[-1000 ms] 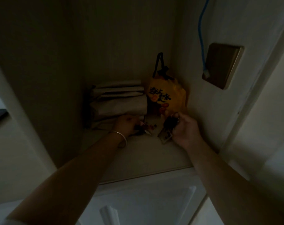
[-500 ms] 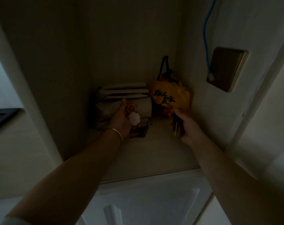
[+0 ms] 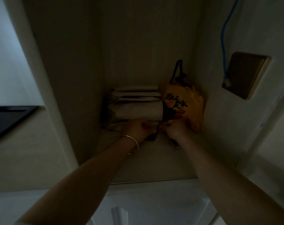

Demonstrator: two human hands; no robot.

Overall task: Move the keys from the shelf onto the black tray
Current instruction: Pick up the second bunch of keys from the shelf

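The niche is dim. My left hand [image 3: 137, 129], with a bangle on its wrist, is closed at the back of the shelf [image 3: 154, 163], and a dark bunch of keys [image 3: 152, 137] hangs from its fingers. My right hand [image 3: 176, 129] is closed right beside it, almost touching, and a second set of keys with a flat fob [image 3: 174, 144] dangles under it just above the shelf. The black tray [image 3: 6, 117] lies on a counter far to the left, outside the niche, partly cut off by the frame edge.
A stack of folded pale cloths [image 3: 136, 101] and a yellow printed bag [image 3: 185, 104] fill the back of the shelf. On the right wall sits a brass plate [image 3: 245, 73] with a blue cable [image 3: 223, 38]. A white cabinet door [image 3: 154, 205] lies below.
Both hands have come together at the back of the shelf. The white charm seen raised in my left hand is no longer visible; dark keys now hang below it.
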